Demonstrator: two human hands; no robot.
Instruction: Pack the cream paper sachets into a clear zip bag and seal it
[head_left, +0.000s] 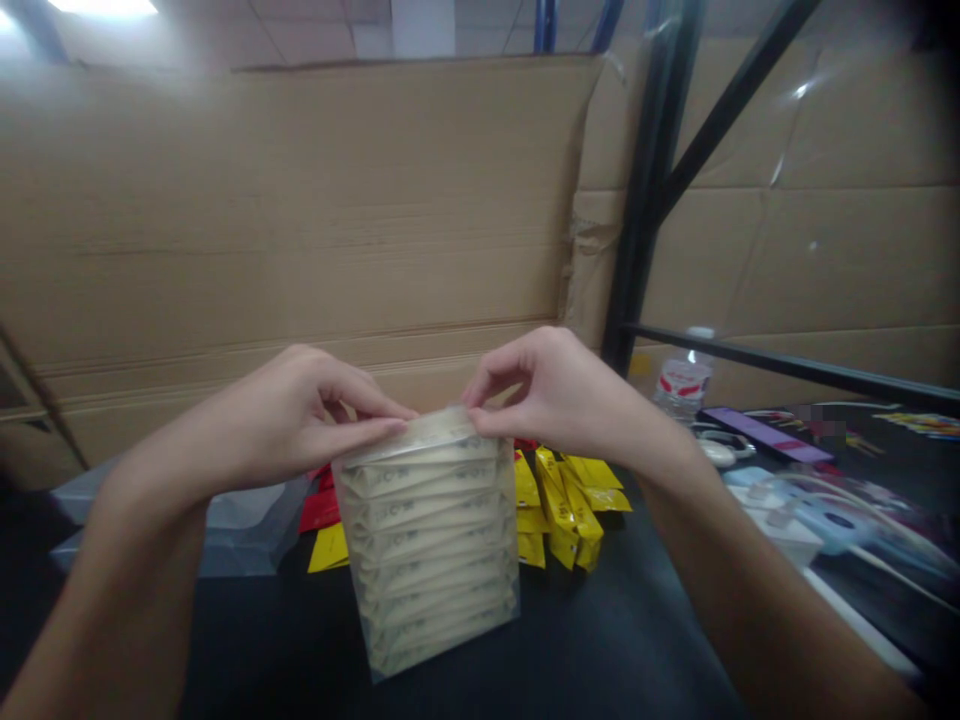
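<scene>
A clear plastic bag [435, 550] filled with a stack of cream-coloured packets stands upright, slightly tilted, on the black table. My left hand [322, 405] pinches its top edge at the left. At the right end of the same edge, the thumb and fingers of my right hand [536, 390] are closed on the plastic. Behind the bag lie several yellow packets [574, 505], showing mostly to its right. Red packets [321, 508] peek out at its left, partly hidden by the bag and my left hand.
Translucent plastic boxes or bags [251, 525] lie behind my left forearm. To the right are a water bottle [684, 380], a phone [765, 435] and white cables [885, 510]. Cardboard sheets [300, 200] form a wall at the back, beside a dark metal rack post [651, 190].
</scene>
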